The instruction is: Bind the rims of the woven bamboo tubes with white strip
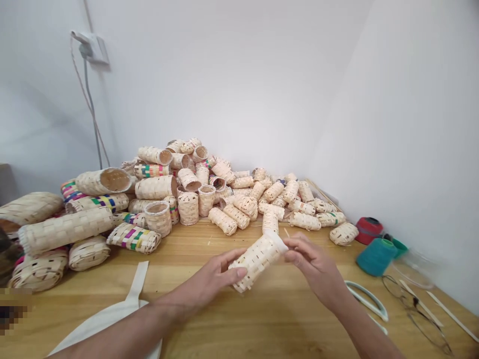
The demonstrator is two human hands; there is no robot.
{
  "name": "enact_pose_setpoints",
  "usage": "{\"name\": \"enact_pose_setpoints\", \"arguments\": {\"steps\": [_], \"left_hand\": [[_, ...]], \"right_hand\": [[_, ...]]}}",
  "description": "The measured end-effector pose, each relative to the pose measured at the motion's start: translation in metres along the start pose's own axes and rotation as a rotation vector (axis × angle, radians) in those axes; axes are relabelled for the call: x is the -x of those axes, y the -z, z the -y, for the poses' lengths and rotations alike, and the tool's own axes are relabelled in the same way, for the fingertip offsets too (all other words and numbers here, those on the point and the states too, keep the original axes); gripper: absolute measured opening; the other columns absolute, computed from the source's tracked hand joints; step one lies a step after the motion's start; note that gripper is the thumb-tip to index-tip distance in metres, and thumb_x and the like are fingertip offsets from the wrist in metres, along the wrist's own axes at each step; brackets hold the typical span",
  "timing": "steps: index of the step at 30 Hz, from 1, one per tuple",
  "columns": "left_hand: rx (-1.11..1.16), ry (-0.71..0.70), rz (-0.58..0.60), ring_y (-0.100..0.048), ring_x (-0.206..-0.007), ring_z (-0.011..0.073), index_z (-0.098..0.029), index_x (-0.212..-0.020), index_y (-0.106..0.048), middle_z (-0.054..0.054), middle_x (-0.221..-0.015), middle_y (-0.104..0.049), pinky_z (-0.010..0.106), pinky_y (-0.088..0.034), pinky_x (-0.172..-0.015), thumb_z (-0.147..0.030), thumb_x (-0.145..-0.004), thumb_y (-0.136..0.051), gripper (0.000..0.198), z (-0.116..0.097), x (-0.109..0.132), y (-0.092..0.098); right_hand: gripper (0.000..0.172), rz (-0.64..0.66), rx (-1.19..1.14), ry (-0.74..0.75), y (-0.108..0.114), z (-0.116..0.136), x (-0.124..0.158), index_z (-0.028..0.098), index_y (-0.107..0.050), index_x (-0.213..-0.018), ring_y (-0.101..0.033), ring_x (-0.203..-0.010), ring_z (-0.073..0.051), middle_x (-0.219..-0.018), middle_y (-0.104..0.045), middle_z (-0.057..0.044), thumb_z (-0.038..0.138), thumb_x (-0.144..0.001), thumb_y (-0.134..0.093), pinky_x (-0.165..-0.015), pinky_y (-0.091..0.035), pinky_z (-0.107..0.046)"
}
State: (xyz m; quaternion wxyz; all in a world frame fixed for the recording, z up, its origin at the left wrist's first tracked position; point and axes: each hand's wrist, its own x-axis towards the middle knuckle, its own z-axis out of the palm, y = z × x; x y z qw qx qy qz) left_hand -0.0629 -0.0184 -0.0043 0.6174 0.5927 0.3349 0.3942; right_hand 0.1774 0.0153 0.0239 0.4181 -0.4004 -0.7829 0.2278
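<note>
A small woven bamboo basket (pixel 258 260), cylinder-shaped and pale, is tilted above the table with its upper end toward the right. My left hand (pixel 217 271) is wrapped round its lower left end, thumb across the near side. A white band (pixel 276 241) runs round the basket's upper rim. At that rim my right hand (pixel 309 262) is closed in a pinch on the band's edge. A thin sliver pokes up close to those fingertips; whether they also hold a needle or thread is too small to tell.
Finished-looking woven baskets (pixel 157 187) are heaped along the wall. A flat white roll with a loose strip (pixel 139 281) lies front left. To the right are red thread (pixel 368 229), a teal thread cone (pixel 376 257), light-green-handled scissors (pixel 368 301), eyeglasses (pixel 426 319) and thin bamboo strips (pixel 452 316).
</note>
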Motion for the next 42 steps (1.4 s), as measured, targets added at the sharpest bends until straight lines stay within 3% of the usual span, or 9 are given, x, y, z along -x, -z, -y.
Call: {"name": "enact_pose_setpoints", "arguments": {"steps": [3,5,10,12,15,18,29,36,42], "left_hand": [[0.039,-0.006,-0.094,-0.051,-0.114,0.0248,-0.020,-0.130,-0.045,0.010,-0.132,-0.051,0.036,-0.042,-0.092,-0.042,-0.074,-0.068,0.065,0.003,-0.003,0.003],[0.054,-0.032,-0.101,-0.054,-0.108,0.0247,-0.020,-0.129,-0.043,0.011,-0.128,-0.053,0.035,-0.045,-0.085,-0.042,-0.069,-0.073,0.070,0.008,-0.007,0.005],[0.044,-0.160,-0.068,-0.051,-0.114,0.0248,-0.020,-0.124,-0.048,0.009,-0.128,-0.054,0.038,-0.038,-0.097,-0.033,-0.066,-0.077,0.066,0.019,-0.011,0.005],[0.023,-0.162,-0.075,-0.051,-0.114,0.0249,-0.020,-0.124,-0.048,0.009,-0.126,-0.055,0.039,-0.038,-0.098,-0.030,-0.066,-0.077,0.066,0.021,-0.011,0.004],[0.011,-0.172,-0.082,-0.051,-0.115,0.0246,-0.020,-0.125,-0.047,0.009,-0.126,-0.055,0.038,-0.038,-0.098,-0.028,-0.069,-0.075,0.063,0.021,-0.010,0.004],[-0.008,-0.178,-0.095,-0.052,-0.114,0.0243,-0.019,-0.124,-0.049,0.009,-0.126,-0.056,0.038,-0.039,-0.097,-0.031,-0.075,-0.069,0.054,0.020,-0.010,0.006],[-0.190,-0.100,-0.116,-0.055,-0.113,0.0239,-0.017,-0.129,-0.048,0.008,-0.126,-0.059,0.039,-0.041,-0.097,-0.021,-0.078,-0.060,0.052,0.018,-0.010,0.000],[-0.485,-0.218,-0.306,-0.052,-0.114,0.0240,-0.020,-0.123,-0.054,0.008,-0.124,-0.058,0.036,-0.039,-0.100,-0.021,-0.075,-0.066,0.050,0.010,-0.004,-0.002],[-0.460,-0.234,-0.234,-0.049,-0.119,0.0233,-0.023,-0.130,-0.049,0.007,-0.131,-0.053,0.034,-0.038,-0.102,-0.022,-0.070,-0.073,0.065,0.011,-0.001,-0.005]], "right_hand": [[0.040,-0.264,0.032,-0.147,0.011,-0.009,0.002,0.019,-0.067,-0.101,-0.056,-0.069,-0.017,-0.070,-0.057,-0.002,0.049,-0.090,-0.043,-0.068,-0.045,-0.029],[0.040,-0.344,0.053,-0.182,0.013,-0.012,0.006,0.019,-0.067,-0.100,-0.056,-0.066,-0.017,-0.066,-0.055,-0.001,0.049,-0.089,-0.043,-0.068,-0.046,-0.029],[0.035,-0.117,0.034,0.027,-0.006,-0.004,0.006,0.023,-0.065,-0.110,-0.056,-0.074,-0.017,-0.079,-0.058,-0.003,0.045,-0.087,-0.051,-0.067,-0.047,-0.027],[0.028,-0.040,0.030,0.107,-0.015,-0.001,0.002,0.022,-0.068,-0.100,-0.056,-0.076,-0.017,-0.082,-0.059,-0.003,0.040,-0.090,-0.049,-0.069,-0.047,-0.027],[0.028,-0.028,0.063,0.214,-0.024,-0.002,-0.005,0.020,-0.066,-0.080,-0.055,-0.074,-0.017,-0.077,-0.058,-0.003,0.034,-0.093,-0.045,-0.067,-0.045,-0.027],[0.026,-0.084,0.111,0.268,-0.030,-0.007,-0.004,0.020,-0.062,-0.077,-0.054,-0.073,-0.018,-0.077,-0.057,-0.004,0.031,-0.093,-0.044,-0.066,-0.043,-0.028],[0.026,-0.106,0.182,0.270,-0.035,-0.013,0.013,0.021,-0.059,-0.074,-0.054,-0.069,-0.018,-0.074,-0.057,-0.004,0.030,-0.093,-0.044,-0.063,-0.042,-0.028],[0.022,-0.115,0.108,0.227,-0.032,-0.012,0.010,0.021,-0.061,-0.079,-0.054,-0.071,-0.018,-0.077,-0.057,-0.004,0.031,-0.092,-0.046,-0.063,-0.043,-0.027],[0.023,-0.184,0.030,0.064,-0.029,-0.019,0.012,0.022,-0.060,-0.077,-0.052,-0.074,-0.017,-0.078,-0.055,-0.002,0.031,-0.092,-0.045,-0.066,-0.043,-0.025]]}}
